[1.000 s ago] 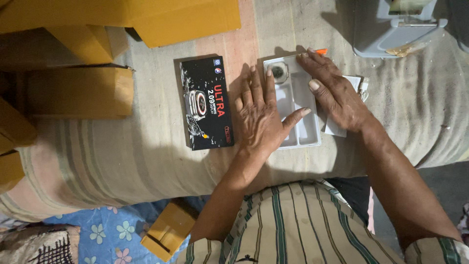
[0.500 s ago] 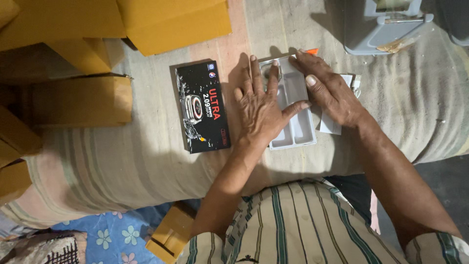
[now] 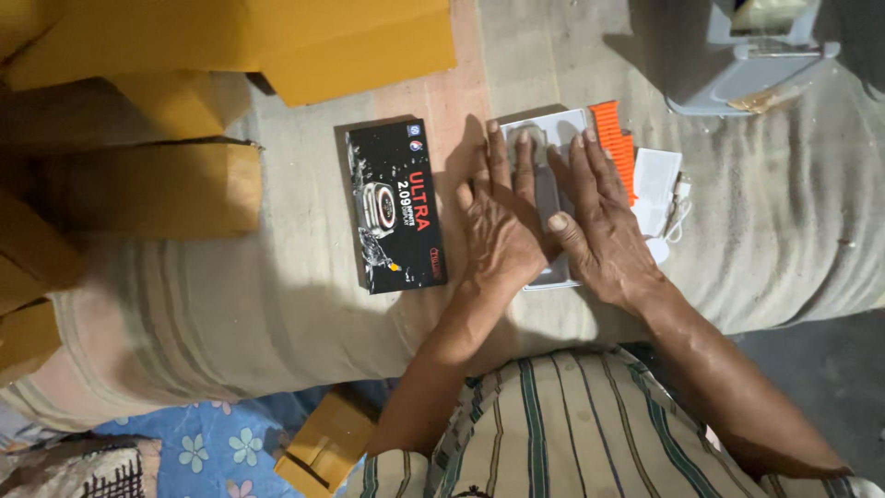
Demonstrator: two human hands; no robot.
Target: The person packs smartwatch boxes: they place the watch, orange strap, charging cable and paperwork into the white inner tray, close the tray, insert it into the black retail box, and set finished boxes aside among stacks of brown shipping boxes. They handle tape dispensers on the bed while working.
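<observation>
Black oblong box (image 3: 397, 207) lies left of the white tray (image 3: 549, 129); yellow cartons (image 3: 230, 41) behind.

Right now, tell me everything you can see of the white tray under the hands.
The white tray is a shallow rectangular insert, plastic by its look, lying flat on the striped cloth beside a black box lid. Both hands lie flat on it, palms down: the left hand over its left side, the right hand over its right, hiding most of it. Only its far edge and near corner show. An orange strap lies along its right edge.
</observation>
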